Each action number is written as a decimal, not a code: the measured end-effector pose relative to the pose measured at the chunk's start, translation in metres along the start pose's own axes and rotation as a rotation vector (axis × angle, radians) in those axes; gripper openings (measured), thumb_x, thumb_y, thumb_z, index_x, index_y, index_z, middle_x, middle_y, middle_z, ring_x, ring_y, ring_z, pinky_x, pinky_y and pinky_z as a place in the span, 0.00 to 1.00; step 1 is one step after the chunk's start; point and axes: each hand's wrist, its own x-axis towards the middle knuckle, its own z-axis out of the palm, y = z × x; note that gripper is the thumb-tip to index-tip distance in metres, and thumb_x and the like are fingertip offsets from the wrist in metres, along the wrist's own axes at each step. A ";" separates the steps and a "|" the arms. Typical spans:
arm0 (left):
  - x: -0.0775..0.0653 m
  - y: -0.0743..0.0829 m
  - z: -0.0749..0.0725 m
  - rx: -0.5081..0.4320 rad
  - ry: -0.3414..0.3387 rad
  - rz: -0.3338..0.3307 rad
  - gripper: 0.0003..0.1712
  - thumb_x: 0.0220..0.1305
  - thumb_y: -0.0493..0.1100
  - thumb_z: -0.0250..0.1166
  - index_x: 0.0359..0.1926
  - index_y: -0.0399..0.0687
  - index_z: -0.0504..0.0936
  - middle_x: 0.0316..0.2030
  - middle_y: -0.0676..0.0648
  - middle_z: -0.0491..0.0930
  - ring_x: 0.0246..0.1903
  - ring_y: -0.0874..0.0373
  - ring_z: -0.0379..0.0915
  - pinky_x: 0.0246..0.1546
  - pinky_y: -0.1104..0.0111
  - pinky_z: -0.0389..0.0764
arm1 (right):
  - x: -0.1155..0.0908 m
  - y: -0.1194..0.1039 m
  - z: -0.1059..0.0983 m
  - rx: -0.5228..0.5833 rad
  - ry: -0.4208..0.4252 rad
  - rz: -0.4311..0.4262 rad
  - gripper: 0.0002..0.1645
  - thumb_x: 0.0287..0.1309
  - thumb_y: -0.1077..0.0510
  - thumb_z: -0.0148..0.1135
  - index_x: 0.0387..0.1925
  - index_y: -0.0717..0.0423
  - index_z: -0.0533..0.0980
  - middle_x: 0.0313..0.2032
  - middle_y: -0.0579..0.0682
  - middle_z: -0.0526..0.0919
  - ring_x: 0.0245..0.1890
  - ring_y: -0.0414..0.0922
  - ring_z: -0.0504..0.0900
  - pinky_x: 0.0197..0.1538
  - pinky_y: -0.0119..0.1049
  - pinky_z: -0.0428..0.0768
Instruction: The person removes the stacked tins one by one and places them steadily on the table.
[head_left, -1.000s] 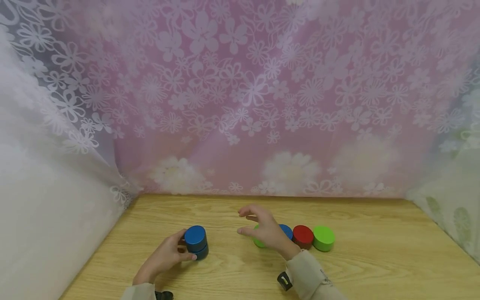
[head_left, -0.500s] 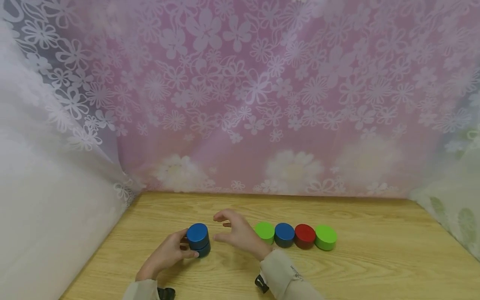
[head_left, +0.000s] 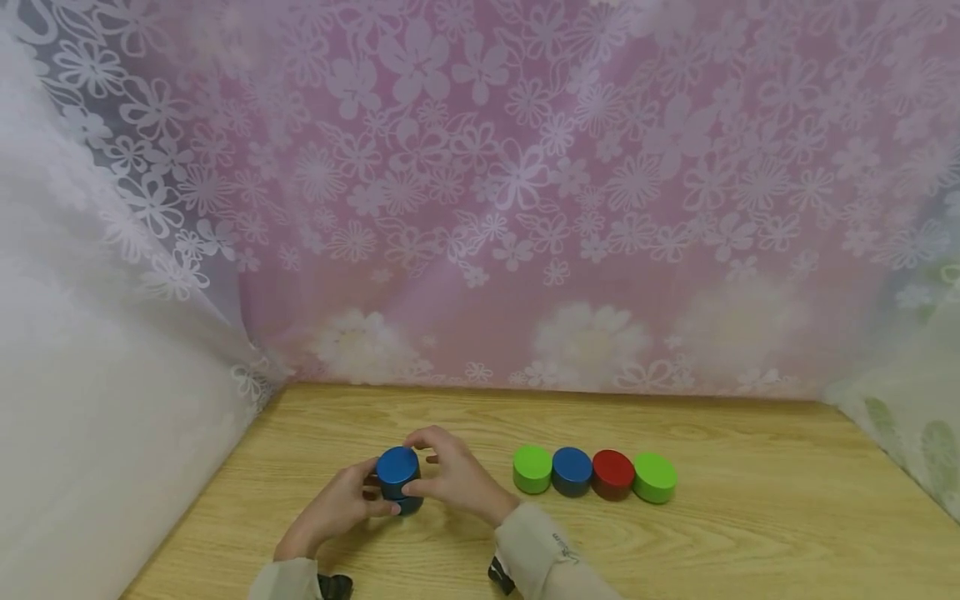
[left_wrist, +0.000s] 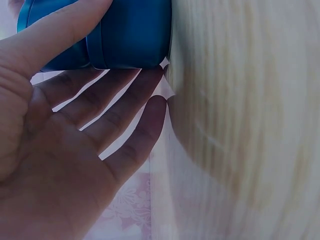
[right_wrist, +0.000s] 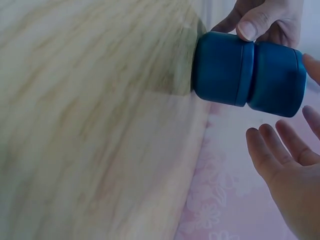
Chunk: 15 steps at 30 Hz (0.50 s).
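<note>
Two blue round tins stand stacked on the table at left in the head view, the upper tin (head_left: 397, 467) on the lower tin (right_wrist: 220, 67). My left hand (head_left: 334, 507) grips the stack from the left, thumb in front and fingers behind. In the left wrist view, that thumb lies across the blue side. My right hand (head_left: 461, 482) is at the stack's right, its thumb at the upper tin's front and its index finger by the far rim. In the right wrist view its other fingers are spread, apart from the tin.
A row of round tins stands right of my hands: a green tin (head_left: 532, 469), a blue tin (head_left: 572, 472), a red tin (head_left: 612, 475) and another green tin (head_left: 655, 478). The wooden table (head_left: 735, 550) is bounded by a flowered curtain (head_left: 480, 333) behind and at the sides.
My right hand has moved left from over the row of tins to the blue stack, uncovering the left green and blue tins. My left hand keeps its grip.
</note>
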 end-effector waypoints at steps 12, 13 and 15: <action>-0.001 -0.001 -0.001 -0.004 -0.002 0.003 0.39 0.62 0.37 0.74 0.66 0.22 0.67 0.58 0.29 0.76 0.54 0.34 0.77 0.54 0.43 0.78 | 0.003 0.005 0.007 -0.077 -0.018 -0.018 0.26 0.55 0.66 0.76 0.55 0.56 0.77 0.56 0.50 0.77 0.57 0.47 0.77 0.56 0.45 0.80; -0.001 0.000 -0.001 -0.008 -0.005 0.002 0.39 0.62 0.38 0.74 0.66 0.22 0.67 0.58 0.29 0.76 0.54 0.34 0.76 0.54 0.43 0.78 | 0.003 0.005 0.007 -0.082 -0.021 -0.024 0.25 0.55 0.66 0.76 0.54 0.56 0.78 0.56 0.50 0.77 0.56 0.46 0.76 0.56 0.45 0.80; -0.001 0.001 -0.001 -0.013 -0.009 0.006 0.39 0.62 0.38 0.74 0.66 0.21 0.67 0.58 0.29 0.76 0.55 0.34 0.76 0.55 0.43 0.77 | 0.003 0.006 0.007 -0.086 -0.026 -0.030 0.24 0.56 0.65 0.76 0.53 0.55 0.78 0.56 0.49 0.77 0.56 0.46 0.76 0.55 0.44 0.80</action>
